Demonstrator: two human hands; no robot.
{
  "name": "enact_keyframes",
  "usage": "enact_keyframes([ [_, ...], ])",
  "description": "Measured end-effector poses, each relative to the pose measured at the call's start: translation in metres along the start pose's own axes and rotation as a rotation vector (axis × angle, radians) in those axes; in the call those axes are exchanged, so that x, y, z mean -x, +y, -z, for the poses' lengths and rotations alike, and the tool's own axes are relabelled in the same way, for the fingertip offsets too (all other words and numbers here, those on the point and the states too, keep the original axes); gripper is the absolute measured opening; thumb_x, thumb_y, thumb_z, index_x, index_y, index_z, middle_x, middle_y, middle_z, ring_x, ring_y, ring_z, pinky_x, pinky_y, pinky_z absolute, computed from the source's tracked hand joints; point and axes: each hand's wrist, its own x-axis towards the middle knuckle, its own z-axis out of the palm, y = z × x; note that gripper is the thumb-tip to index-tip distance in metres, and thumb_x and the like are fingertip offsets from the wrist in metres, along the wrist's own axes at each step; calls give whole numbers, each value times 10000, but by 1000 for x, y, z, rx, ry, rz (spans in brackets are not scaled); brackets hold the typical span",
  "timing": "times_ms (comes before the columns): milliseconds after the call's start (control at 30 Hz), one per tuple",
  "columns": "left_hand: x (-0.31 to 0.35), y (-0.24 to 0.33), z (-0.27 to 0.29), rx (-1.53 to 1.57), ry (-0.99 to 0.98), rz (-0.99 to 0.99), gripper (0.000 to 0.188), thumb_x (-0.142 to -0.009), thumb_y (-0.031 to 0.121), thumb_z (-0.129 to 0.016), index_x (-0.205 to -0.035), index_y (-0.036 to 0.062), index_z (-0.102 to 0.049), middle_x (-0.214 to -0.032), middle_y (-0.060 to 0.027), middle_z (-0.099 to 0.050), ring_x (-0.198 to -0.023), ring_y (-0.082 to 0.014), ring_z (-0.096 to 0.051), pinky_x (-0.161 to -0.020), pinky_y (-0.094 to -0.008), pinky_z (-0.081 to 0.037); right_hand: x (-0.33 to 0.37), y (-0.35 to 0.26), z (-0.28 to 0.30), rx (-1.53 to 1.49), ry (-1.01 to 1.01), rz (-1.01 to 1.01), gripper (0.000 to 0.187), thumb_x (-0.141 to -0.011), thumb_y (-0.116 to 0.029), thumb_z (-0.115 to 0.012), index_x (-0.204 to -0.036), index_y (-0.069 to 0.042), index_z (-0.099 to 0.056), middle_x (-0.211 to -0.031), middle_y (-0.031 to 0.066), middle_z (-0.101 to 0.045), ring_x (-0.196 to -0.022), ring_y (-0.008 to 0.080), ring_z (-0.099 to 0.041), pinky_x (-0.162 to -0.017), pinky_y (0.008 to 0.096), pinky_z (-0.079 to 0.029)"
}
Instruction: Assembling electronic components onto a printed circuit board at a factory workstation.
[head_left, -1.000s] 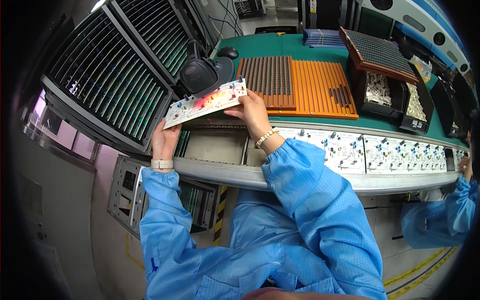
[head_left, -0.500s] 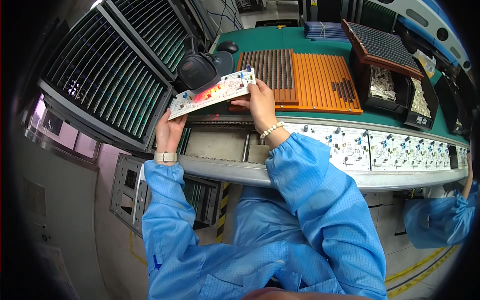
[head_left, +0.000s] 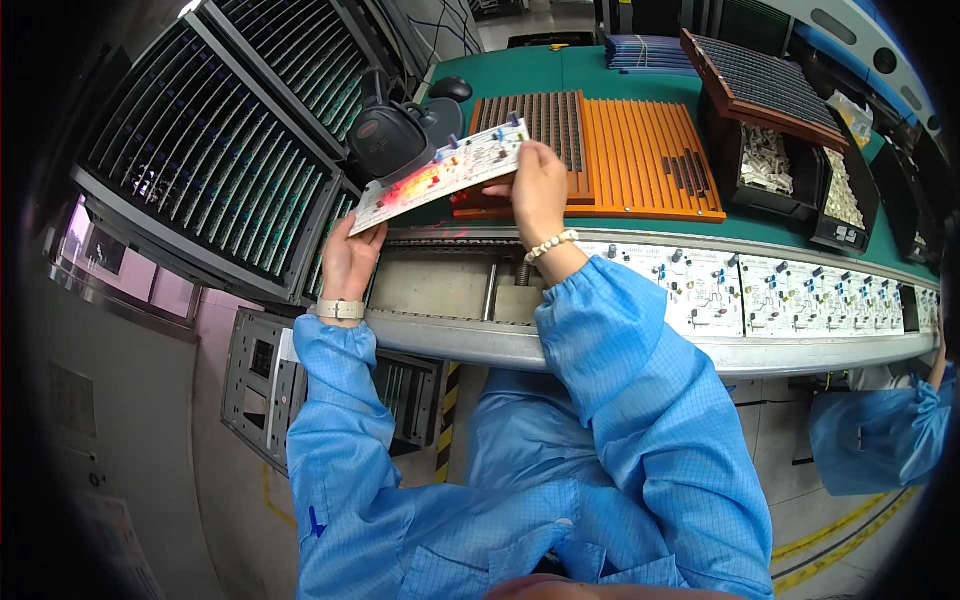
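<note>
A white circuit board with blue, black and other small parts is held tilted between both hands. My left hand grips its lower left end, and my right hand pinches its upper right end. Red light falls on the board's left half, under the head of a black barcode scanner on a stand. The board is raised above the metal conveyor, apart from it. Some of my fingers are hidden behind the board.
Slotted racks full of boards stand at left. Orange slotted trays lie on the green table, with bins of small parts further right. More white boards sit along the conveyor. Another person's blue sleeve shows at right.
Both hands have shifted slightly right with the circuit board, and its tilt has changed. The red light now falls further toward its left end.
</note>
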Motion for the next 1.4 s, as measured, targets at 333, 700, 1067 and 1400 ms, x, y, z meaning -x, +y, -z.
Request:
enact_keyframes([
  [333, 5, -21, -39, -208, -91, 34, 259, -1000, 148, -483, -1189, -1, -579, -1226, -147, -620, -1145, -265, -582, -1060, -430, -427, -20, -15, 20, 15, 183, 79, 379, -1028, -274, -349, -954, 35, -555, -810, 155, -675, -641, 221, -692, -480, 318, -592],
  [700, 12, -23, -50, -269, -150, 31, 279, -1013, 159, -475, -1234, 8, -553, -1249, -135, -607, -1155, -248, -586, -1026, -429, -454, -21, -19, 24, 296, 395, 270, 369, -979, -243, -439, -813, 50, -590, -721, 110, -610, -671, 201, -521, -658, 373, -405],
  [1067, 13, -18, -52, -359, -282, 67, 318, -1014, 161, -484, -1283, -2, -531, -1243, -138, -616, -1146, -250, -601, -981, -418, -488, -26, -21, 31, 307, 426, 343, 360, -969, -223, -446, -891, 72, -636, -796, 137, -669, -727, 201, -588, -693, 354, -446],
  [1400, 10, -7, -32, -362, -239, 33, 281, -1003, 132, -501, -1247, -2, -539, -1200, -120, -634, -1077, -209, -621, -932, -385, -491, -27, -13, 33, 391, 375, 352, 355, -944, -224, -452, -920, 62, -661, -797, 172, -673, -731, 252, -615, -688, 371, -456],
])
